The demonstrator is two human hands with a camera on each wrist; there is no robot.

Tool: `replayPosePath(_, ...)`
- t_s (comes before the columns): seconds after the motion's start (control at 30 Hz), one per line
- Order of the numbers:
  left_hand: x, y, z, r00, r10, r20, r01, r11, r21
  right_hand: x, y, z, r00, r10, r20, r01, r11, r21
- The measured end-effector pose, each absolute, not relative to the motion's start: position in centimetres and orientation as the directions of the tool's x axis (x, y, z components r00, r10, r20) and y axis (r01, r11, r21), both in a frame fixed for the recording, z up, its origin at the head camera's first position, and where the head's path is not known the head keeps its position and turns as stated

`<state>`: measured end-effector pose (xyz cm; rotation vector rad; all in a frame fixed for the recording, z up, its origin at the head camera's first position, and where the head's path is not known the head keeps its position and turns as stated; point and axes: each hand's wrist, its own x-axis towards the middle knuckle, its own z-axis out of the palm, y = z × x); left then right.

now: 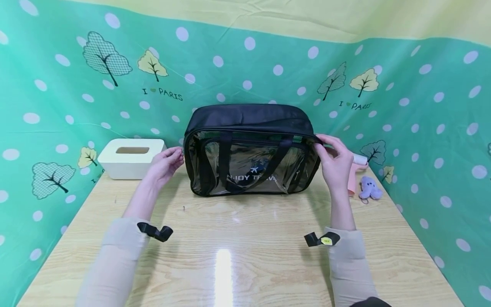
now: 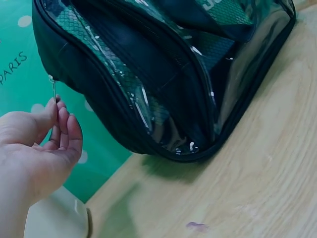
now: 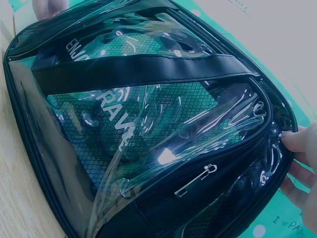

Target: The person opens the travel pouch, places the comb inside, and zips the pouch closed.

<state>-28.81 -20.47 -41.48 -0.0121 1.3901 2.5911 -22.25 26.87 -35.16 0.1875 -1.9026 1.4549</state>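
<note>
A black travel bag point(image 1: 249, 117) with a clear front panel and two black straps stands upright on the table, white lettering across its front. At its left side, my left hand point(image 1: 167, 164) pinches a metal zipper pull point(image 2: 54, 88) between thumb and fingertips. My right hand point(image 1: 334, 160) grips the upper right edge of the bag, thumb in front and fingers behind. Seen from the right wrist, another zipper pull point(image 3: 196, 180) hangs on the front pocket. Green mesh-like material shows through the clear panel.
A white tissue box point(image 1: 130, 158) stands left of the bag. On the right are a purple octopus-shaped plush point(image 1: 370, 188) and a pink item point(image 1: 351, 179) with a white roll point(image 1: 359, 159), partly behind my right hand. A green dotted cloth point(image 1: 249, 64) hangs behind the wooden table point(image 1: 192, 256).
</note>
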Motion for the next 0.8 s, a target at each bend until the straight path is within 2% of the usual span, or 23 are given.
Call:
replayPosePath(0.37,-28.6,-19.8,-42.4,-0.979,0.180,-0.093,-0.180,-0.556,0.811,-21.3,26.0,-34.1,-0.737,0.308,0.602,-0.503,0.345,-0.792)
replayPosePath(0.53,-28.2,-19.5,-41.8,-0.987,0.130,-0.098,-0.151,-0.497,0.854,-21.4,26.0,-34.1,-0.735,0.306,0.604,-0.507,0.344,-0.791)
replayPosePath(0.7,-27.8,-19.5,-41.0,-0.996,0.078,-0.044,-0.069,-0.349,0.935,-22.3,26.7,-35.1,-0.724,0.311,0.615,-0.516,0.348,-0.783)
replayPosePath(0.8,-27.2,-19.9,-40.5,-0.997,0.076,-0.003,-0.014,-0.155,0.988,-22.3,26.7,-35.2,-0.729,0.309,0.610,-0.508,0.352,-0.786)
